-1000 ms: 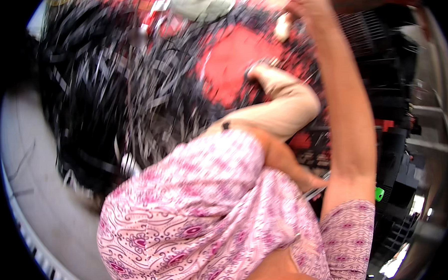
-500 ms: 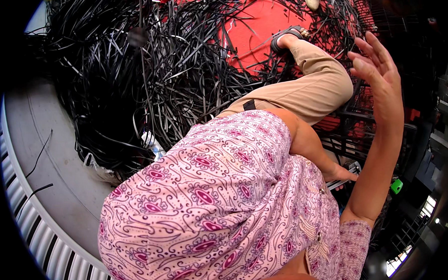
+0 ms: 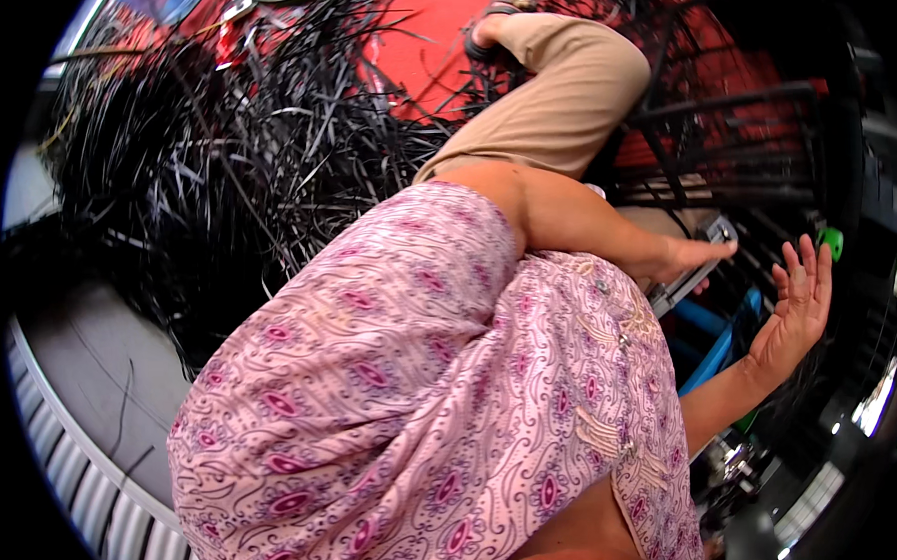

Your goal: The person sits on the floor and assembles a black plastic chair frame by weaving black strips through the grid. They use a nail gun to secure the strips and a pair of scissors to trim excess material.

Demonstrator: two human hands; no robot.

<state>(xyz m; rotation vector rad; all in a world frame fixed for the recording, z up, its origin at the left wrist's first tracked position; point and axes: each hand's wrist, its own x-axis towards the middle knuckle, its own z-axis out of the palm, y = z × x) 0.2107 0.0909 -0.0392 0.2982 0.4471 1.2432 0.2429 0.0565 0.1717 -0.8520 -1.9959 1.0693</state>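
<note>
- Two worries: my left hand (image 3: 682,258) lies over a grey metal piece (image 3: 720,230) beside the black rack (image 3: 726,102); can't tell if I'm gripping, so a weak hold could drop it.
- My right hand (image 3: 792,310) is spread, empty.
- Black strips (image 3: 291,117) could snag my sandal (image 3: 477,44).

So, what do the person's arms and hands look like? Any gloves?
No gloves: the left hand and right hand are bare, and I can see no rings or bracelets. The pale pink shirt has dark pink, eye-like shapes and curly lines, and it leaves both forearms uncovered.
</note>
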